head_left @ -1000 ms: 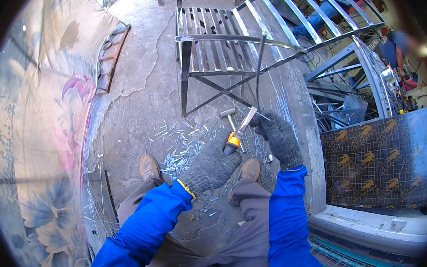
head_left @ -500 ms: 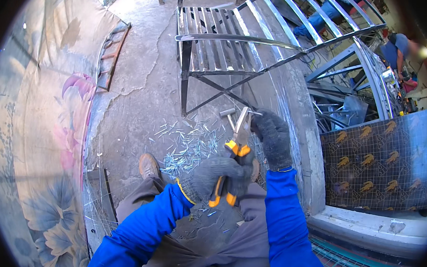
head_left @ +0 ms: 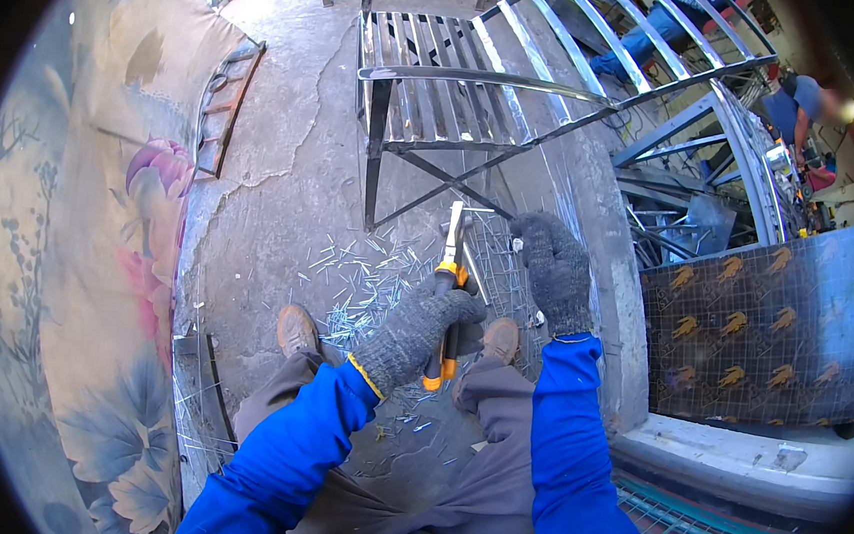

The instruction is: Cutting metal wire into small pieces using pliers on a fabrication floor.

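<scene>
We hold pliers (head_left: 450, 254) in our left hand (head_left: 412, 334), above the concrete floor (head_left: 267, 254).
Our left grip wraps the handles (head_left: 448, 369), with a thin metal piece (head_left: 482, 210) at the tip (head_left: 455, 212); our right hand (head_left: 554, 275) is near, but we cannot tell whether its grip pinches anything.

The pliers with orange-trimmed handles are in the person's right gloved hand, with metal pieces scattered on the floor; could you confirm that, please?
Not quite: the head view shows the pliers in the left gloved hand; the metal pieces are indeed scattered on the floor.
</scene>
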Tool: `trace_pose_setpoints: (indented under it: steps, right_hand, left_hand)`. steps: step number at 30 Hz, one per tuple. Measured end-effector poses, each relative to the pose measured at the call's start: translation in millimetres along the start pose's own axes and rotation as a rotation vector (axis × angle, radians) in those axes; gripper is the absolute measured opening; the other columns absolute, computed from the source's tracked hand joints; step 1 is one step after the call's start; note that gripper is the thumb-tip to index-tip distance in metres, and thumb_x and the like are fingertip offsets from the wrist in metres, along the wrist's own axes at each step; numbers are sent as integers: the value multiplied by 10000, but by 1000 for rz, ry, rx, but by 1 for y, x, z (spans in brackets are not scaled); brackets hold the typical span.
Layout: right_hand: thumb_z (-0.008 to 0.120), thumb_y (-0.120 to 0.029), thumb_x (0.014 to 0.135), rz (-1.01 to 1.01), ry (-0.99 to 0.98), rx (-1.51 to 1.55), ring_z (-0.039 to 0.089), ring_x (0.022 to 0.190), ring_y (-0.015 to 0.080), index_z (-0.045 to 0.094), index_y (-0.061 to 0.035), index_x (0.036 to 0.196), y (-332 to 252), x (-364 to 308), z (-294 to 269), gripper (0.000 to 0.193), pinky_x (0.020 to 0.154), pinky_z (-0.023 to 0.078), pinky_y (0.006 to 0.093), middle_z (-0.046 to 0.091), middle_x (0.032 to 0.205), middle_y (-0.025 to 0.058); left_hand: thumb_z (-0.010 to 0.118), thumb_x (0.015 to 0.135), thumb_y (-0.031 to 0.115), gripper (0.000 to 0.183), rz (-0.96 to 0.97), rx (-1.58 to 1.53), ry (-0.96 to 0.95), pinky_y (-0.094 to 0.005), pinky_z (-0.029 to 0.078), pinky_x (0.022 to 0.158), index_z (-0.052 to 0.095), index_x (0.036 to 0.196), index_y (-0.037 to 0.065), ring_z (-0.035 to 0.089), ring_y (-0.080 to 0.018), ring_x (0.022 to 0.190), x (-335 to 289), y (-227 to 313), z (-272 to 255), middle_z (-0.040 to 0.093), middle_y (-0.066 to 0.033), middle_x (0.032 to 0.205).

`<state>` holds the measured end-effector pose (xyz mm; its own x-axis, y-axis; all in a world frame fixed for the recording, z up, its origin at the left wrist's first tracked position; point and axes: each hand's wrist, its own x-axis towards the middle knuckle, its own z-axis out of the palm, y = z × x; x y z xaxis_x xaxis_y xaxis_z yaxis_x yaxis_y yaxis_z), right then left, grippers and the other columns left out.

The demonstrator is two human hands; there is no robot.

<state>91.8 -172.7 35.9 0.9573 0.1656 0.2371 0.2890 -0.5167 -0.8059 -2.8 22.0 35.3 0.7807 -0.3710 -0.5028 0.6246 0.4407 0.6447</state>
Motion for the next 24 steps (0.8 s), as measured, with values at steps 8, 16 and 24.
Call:
trace_pose_setpoints:
  steps: [8, 16, 24]
  right_hand:
    - [399, -423, 1053, 248, 17, 473, 451, 552, 41, 643, -39, 1175, -25, 0, 7, 471, 480, 346, 198, 482, 600, -42]
    - [389, -411, 1057, 267, -95, 377, 507, 615, 59, 630, -50, 1227, -28, -2, 13, 466, 543, 429, 208, 592, 747, -10]
    - [391, -289, 1037, 108, -127, 308, 595, 853, 105, 615, -19, 1237, -27, -2, 23, 404, 767, 496, 250, 660, 1113, 82]
  left_hand:
    - [592, 855, 74, 526, -57, 87, -114, -343, 551, 894, 457, 1351, -37, 656, -222, 1023, -4, 0, -1, 625, -130, 1194]
    - [595, 860, 83, 502, -44, 159, -178, -329, 549, 884, 476, 1329, -48, 655, -212, 1034, -1, -9, -2, 637, -127, 1183]
    - [587, 882, 99, 458, 40, 251, -248, -333, 574, 858, 487, 1305, -45, 669, -229, 1020, -4, -12, -8, 641, -150, 1163]
